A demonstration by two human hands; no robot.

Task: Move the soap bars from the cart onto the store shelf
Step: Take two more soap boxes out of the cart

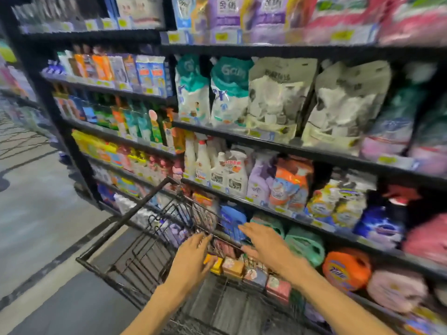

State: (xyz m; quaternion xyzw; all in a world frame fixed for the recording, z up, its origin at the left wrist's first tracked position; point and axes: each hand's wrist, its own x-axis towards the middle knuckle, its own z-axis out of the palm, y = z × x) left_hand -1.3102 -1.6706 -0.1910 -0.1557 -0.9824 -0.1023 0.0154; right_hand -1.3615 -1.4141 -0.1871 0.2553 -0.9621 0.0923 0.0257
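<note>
While both arms are reaching forward over the black wire cart (125, 259), the soap bars (244, 270) are sitting in a row inside it, along the side nearest the store shelf (297, 151); boxes in yellow, tan, blue and red are showing. The left hand (193, 257) is hovering palm down over the yellow end of the row, fingers extended and lying close together, and the blur is making it impossible to tell whether they are touching a bar. The right hand (266, 245) is hanging above the cart's far rim, fingers straight and slightly spread, gripping nothing. An orange detergent jug (347, 268) and a green jug (306, 245) are standing on a low shelf just beside the cart. Higher shelves are carrying white spray bottles (217, 168) and large refill pouches (278, 97). Grey floor (36, 213) is running along the aisle at left.
</note>
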